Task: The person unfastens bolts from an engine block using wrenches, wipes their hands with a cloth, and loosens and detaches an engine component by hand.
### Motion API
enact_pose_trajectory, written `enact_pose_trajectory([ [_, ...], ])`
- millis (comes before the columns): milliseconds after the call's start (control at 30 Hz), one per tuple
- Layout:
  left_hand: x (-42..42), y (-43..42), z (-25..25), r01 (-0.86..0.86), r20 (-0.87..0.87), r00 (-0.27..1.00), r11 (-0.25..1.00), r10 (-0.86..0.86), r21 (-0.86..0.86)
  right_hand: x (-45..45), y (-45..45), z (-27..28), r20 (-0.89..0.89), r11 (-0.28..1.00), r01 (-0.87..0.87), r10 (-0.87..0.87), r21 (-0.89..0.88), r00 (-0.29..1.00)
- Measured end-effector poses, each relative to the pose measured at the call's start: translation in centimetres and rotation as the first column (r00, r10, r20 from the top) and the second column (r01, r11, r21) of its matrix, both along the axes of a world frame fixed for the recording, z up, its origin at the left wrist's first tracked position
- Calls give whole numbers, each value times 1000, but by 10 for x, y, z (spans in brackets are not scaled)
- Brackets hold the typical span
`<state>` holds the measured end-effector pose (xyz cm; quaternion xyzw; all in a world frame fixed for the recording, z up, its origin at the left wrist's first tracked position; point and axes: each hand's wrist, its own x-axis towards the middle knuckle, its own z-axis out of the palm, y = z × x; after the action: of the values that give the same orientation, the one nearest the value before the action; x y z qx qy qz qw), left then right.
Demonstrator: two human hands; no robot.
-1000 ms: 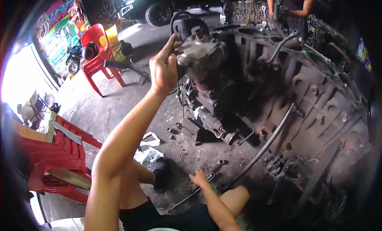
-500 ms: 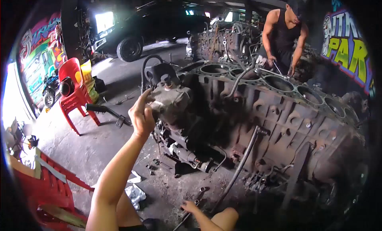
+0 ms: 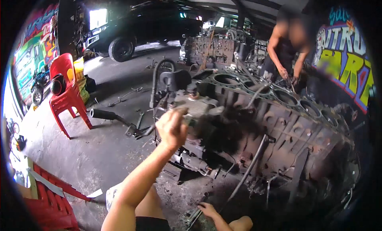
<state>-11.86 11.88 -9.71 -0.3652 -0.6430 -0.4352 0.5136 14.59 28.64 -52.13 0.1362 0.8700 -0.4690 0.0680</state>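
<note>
My left hand (image 3: 172,128) is raised at the front of a metal housing (image 3: 195,105) on the engine block (image 3: 292,131). Its fingers are curled together, and whatever they may hold is hidden. Low in the view, my right hand (image 3: 208,210) is by the floor, fingers apart, beside long metal tools (image 3: 192,219). Whether it touches them is unclear. A long dark bar or hose (image 3: 251,167) leans against the block's side. Large round cylinder bores (image 3: 285,97) show in the block's top.
A co-worker (image 3: 288,51) bends over the block's far side, both hands low near its top. Red chairs (image 3: 69,95) stand at left, with more (image 3: 49,203) at lower left. A pipe with a dark cylinder (image 3: 104,114) lies on the floor. A dark vehicle (image 3: 147,30) is behind.
The view has tilted upward, bringing the co-worker and painted wall into sight. My left hand's fingers are more curled than before. My right hand remains low by the tools.
</note>
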Motion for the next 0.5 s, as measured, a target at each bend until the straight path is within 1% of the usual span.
enact_pose_trajectory([
  [67, 6, -2, 8, 21, -53, 998, 1000, -20, 12, -24, -3, 69, -301, 992, 91, -61, 88, 952],
  [133, 4, -2, 7, 47, -51, 998, 999, -45, 28, -58, -10, 171, -442, 979, 200, -157, 51, 883],
  [167, 7, -6, 8, 55, -14, 998, 998, -55, -14, -73, -13, 210, -654, 962, 272, -188, 28, 733],
  [200, 9, -10, 9, 63, 24, 998, 997, -62, -55, -91, -18, 263, -764, 875, 441, -143, 199, 629],
  [233, 8, -14, 11, 142, 10, 990, 989, -142, -28, -113, -13, 295, -872, 839, 531, -169, 118, 460],
  [267, 5, -20, 11, 249, -13, 968, 967, -250, -50, -134, -20, 341, -943, 847, 523, -245, -95, 225],
  [300, 3, -25, 12, 297, -7, 955, 954, -298, -31, -145, -26, 396, -988, 817, 574, -126, -54, 87],
  [333, 1, -29, 13, 341, -2, 940, 940, -341, -10, -160, -22, 434, -994, 821, 565, -110, -86, 8],
  [367, -3, -33, 13, 341, 10, 939, 936, -343, 86, -174, -25, 469, -989, 820, 553, -127, -149, -79],
  [400, -12, -41, 14, 291, -4, 956, 941, -294, 174, -188, -21, 495, -987, 857, 489, -150, -159, -58],
  [433, -21, -54, 16, 239, 30, 967, 948, -251, 211, -195, -34, 519, -977, 900, 394, -213, -188, 18],
  [467, -30, -69, 18, 185, 65, 976, 951, -207, 247, -199, -36, 534, -969, 912, 403, -162, -76, 185],
  [500, -36, -85, 20, 93, 105, 988, 976, -116, 198, -202, -41, 542, -949, 859, 492, -28, 138, 315],
])
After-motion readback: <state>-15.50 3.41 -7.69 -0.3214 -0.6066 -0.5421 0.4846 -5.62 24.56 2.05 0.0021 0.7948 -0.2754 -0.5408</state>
